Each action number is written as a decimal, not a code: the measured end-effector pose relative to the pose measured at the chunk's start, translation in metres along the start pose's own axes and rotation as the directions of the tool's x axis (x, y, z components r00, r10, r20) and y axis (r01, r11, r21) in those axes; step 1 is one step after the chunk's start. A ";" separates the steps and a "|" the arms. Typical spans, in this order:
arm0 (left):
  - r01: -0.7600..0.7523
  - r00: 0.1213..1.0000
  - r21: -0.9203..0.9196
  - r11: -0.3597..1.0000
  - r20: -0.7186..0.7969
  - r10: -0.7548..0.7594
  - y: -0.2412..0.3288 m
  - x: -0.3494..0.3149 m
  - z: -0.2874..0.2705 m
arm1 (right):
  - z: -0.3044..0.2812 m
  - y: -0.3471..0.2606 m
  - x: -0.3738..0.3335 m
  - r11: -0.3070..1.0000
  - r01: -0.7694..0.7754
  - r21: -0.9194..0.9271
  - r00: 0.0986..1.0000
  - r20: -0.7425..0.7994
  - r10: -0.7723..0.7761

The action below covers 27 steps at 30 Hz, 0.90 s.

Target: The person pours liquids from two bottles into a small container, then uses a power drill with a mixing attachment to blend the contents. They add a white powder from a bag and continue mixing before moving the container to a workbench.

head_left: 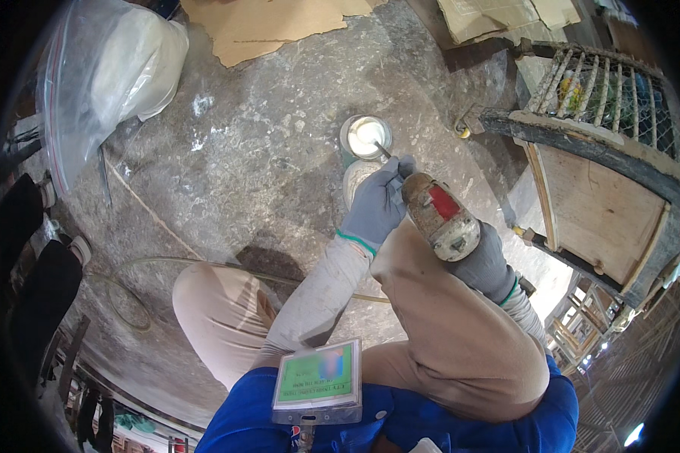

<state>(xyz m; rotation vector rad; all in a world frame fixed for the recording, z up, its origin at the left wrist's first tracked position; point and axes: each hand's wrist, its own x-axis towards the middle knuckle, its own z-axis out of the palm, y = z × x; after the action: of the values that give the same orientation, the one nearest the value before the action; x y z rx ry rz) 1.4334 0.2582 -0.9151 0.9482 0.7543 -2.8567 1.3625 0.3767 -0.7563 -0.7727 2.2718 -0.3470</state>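
My left hand [378,202], in a grey glove with a green cuff, pinches a thin dark stick [383,150]. The stick's far end reaches into a small round tin [353,137] of white paste. Just nearer to me, a second round pale container or lid [357,178] is partly hidden by the left hand. My right hand [485,264], also gloved, is closed on a worn, rounded tool [453,220] with a red patch and a dirty brown end. That tool is held tilted above my knee, close to the left fingers. Its exact kind does not show.
A clear plastic bag [140,68] with a white bulk inside stands at upper left. Torn cardboard [272,26] lies at the far edge. A wheeled frame [604,151] with metal bars and wooden panels stands to the right. A thin hose [166,259] crosses the stained floor [242,151].
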 end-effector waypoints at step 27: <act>-0.293 0.955 0.531 0.795 0.122 0.270 0.013 -0.010 0.002 | 0.010 -0.009 0.002 0.993 0.107 -0.046 0.994 0.013 -0.106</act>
<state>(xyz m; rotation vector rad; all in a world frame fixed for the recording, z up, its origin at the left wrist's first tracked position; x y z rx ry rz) 1.4424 0.2451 -0.9137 0.9389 -0.2292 -2.8346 1.3716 0.3683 -0.7605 -0.9197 2.2407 -0.3398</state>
